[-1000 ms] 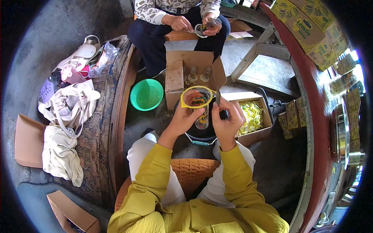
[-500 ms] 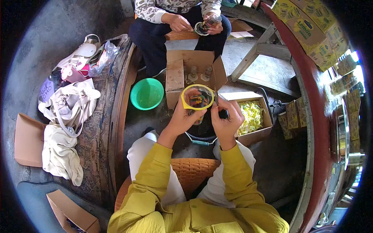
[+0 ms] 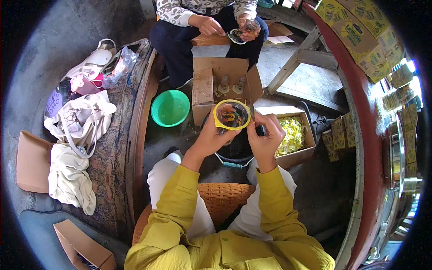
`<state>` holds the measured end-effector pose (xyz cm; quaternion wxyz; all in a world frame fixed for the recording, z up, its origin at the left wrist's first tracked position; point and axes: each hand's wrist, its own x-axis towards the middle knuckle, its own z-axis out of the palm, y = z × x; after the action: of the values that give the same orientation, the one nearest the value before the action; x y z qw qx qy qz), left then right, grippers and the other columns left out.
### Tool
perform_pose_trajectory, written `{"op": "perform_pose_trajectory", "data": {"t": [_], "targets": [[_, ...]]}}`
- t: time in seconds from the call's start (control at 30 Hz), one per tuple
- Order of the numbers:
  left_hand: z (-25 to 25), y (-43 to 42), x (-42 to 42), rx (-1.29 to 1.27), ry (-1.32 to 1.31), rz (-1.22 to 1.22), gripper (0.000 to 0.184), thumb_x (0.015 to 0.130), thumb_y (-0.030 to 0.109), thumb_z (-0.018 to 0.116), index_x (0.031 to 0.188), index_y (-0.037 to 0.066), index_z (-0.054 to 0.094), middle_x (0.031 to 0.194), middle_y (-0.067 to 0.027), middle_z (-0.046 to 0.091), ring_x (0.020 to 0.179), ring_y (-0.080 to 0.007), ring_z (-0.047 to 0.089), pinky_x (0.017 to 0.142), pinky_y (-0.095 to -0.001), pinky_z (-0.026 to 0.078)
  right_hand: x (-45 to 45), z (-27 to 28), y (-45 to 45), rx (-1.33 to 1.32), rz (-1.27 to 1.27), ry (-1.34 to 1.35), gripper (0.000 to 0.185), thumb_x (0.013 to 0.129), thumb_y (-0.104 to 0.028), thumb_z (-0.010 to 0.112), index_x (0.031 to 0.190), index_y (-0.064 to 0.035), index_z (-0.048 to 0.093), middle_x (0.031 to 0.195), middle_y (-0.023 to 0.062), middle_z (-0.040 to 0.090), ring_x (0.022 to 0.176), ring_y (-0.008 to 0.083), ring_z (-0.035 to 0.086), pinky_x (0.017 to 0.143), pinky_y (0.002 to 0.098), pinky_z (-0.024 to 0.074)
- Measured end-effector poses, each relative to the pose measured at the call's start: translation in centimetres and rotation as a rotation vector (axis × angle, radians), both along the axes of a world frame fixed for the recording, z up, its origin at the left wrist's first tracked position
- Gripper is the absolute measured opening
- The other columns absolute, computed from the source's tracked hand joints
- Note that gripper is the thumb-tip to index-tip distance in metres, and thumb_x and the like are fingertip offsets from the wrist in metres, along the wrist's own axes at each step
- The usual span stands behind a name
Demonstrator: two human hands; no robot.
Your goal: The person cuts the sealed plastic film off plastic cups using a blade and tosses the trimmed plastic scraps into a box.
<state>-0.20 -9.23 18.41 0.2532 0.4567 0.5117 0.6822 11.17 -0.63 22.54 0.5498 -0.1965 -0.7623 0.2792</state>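
Left hand (image 3: 210, 138) partly hidden behind yellow-rimmed cup (image 3: 218, 123); thin item (image 3: 252, 111) in right hand (image 3: 266, 137) too small to identify; co-worker (image 3: 208, 26) cut off by picture's top edge

What seems a small makeshift workshop. 2 people (image 3: 174, 51) sit face to face working on clear containers (image 3: 231, 114) around an open cardboard box (image 3: 204, 87). Stacked printed cartons (image 3: 360, 38), 1 marked "Lemon", stand at right.

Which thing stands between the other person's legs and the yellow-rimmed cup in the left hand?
In the head view, an open cardboard box holding two clear cups stands between the legs and the yellow-rimmed cup.
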Motion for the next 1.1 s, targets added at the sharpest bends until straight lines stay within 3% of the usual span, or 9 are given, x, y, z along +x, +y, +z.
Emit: {"op": "perform_pose_trajectory", "data": {"t": [0.43, 0.73, 1.1], "targets": [[-0.1, -0.4, -0.2, -0.05, 0.01, -0.125, 0.058, 0.073, 0.009, 0.068, 0.123, 0.006, 0.038, 0.115, -0.0082, 0.045, 0.107, -0.0164, 0.045, 0.091, -0.0301, 0.038, 0.2, -0.4, 0.6, -0.001, 0.029, -0.008, 0.023, 0.064, 0.008, 0.065, 0.086, 0.0012, 0.065, 0.066, 0.0086, 0.057, 0.057, 0.0155, 0.057, 0.054, 0.0237, 0.0445], [1.0, -0.5, 0.2, 0.029, -0.288, -0.219, 0.056, 0.077, 0.005, 0.053, 0.128, 0.005, 0.03, 0.122, -0.0096, 0.042, 0.115, -0.0179, 0.04, 0.097, -0.0324, 0.031, 0.1, -0.6, 0.2, -0.09, 0.025, 0.058, 0.02, 0.064, 0.007, 0.066, 0.083, 0.0014, 0.064, 0.064, 0.0075, 0.057, 0.057, 0.014, 0.057, 0.053, 0.0229, 0.0443], [2.0, -0.7, 0.5, -0.01, -0.285, -0.103, 0.057, 0.078, 0.006, 0.056, 0.127, 0.006, 0.028, 0.121, -0.0094, 0.04, 0.116, -0.0184, 0.038, 0.098, -0.0329, 0.03, -0.3, -0.7, -0.7, -0.048, 0.045, 0.062, 0.019, 0.064, 0.007, 0.065, 0.082, 0.0014, 0.063, 0.065, 0.0079, 0.057, 0.056, 0.0132, 0.057, 0.053, 0.0228, 0.0457]]}}
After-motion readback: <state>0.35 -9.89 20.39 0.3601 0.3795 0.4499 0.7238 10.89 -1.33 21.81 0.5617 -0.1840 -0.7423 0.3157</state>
